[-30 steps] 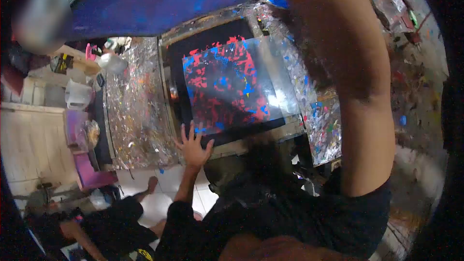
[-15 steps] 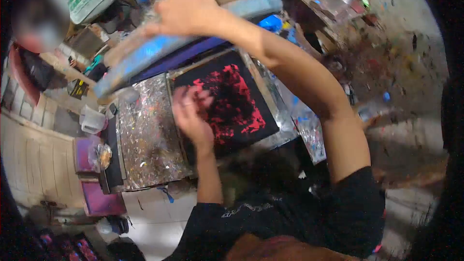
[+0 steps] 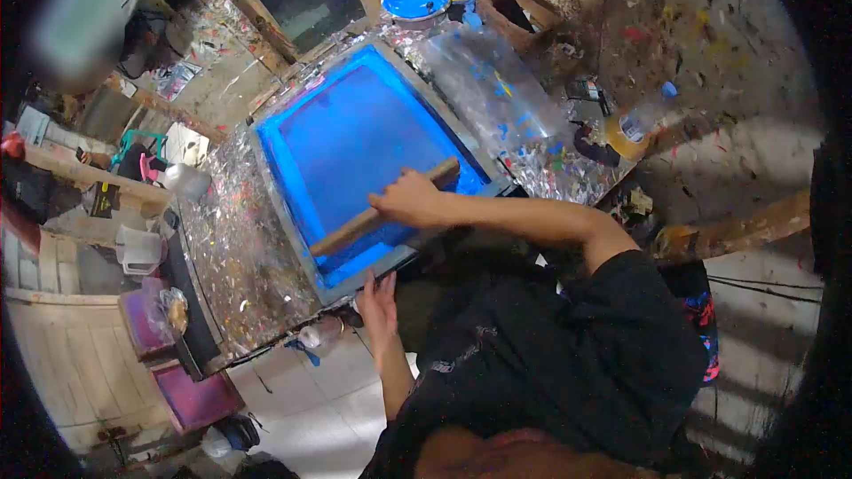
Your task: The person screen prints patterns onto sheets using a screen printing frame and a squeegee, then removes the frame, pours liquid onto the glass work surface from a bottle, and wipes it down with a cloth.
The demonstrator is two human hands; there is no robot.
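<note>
A screen printing frame [image 3: 366, 286] lies flat over the worktable, its mesh framed by wide blue borders of paint or ink. My right hand [image 3: 413, 200] is closed round a long wooden squeegee [image 3: 342, 235], which rests across the near part of the mesh. At the frame's near edge is my left hand [image 3: 379, 303], fingers stretched out and holding nothing; its fingertips are at or just touching the rim. Whatever lies beneath the screen is hidden.
Behind the frame stands a tub of blue paint [image 3: 415, 2]. A bottle with yellowish contents [image 3: 628, 131] is on the right. To the left are a paint-speckled tabletop [image 3: 253, 275], a white plastic jug [image 3: 140, 250] and a purple screen [image 3: 197, 395].
The raised screen has come down over the black fabric with its pinkish-red print. My right hand has gone from the screen's edge to the squeegee; my left hand has moved off the fabric toward me.
</note>
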